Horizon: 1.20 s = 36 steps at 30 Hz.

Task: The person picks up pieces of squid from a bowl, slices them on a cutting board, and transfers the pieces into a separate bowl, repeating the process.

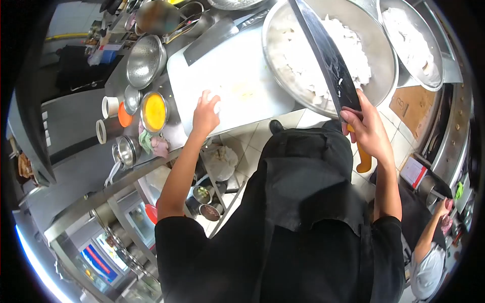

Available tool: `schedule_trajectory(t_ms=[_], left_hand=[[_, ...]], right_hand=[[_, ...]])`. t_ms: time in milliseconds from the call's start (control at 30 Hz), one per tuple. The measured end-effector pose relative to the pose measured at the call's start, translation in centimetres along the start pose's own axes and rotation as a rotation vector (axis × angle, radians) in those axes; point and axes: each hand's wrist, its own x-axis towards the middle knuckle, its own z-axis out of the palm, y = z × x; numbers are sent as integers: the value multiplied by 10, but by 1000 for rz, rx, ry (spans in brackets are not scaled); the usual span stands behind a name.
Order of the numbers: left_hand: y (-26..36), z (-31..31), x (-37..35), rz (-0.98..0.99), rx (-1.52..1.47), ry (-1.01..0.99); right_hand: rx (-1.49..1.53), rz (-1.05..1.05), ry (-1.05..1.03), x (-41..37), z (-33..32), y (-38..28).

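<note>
Cleaver [326, 55], gripped in right hand [368, 129], blade held over bowl [273, 25] of white pieces [303, 58]. Left hand [204, 115] laid open on cutting board [242, 76]. Spillage past the rim is probably risked by hasty scraping.

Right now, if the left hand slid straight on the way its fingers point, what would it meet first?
The left hand would cross bare cutting board first, then probably meet the second cleaver lying at the board's far edge. Fisheye warp makes the line uncertain.
</note>
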Motion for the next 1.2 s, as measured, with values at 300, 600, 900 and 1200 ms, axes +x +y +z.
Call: schedule_trajectory(t_ms=[300,600,900,1200], left_hand=[[68,-70,44,-399,-424,468],[239,-119,153,-141,-508,80],[27,24,33,-391,129,83],[-83,91,33,-154,187,317]], right_hand=[[30,-138,-28,13,-162,34],[142,-221,-125,13,-224,29],[-117,-82,-63,13,-216,65],[-416,-238,-161,5,-183,47]])
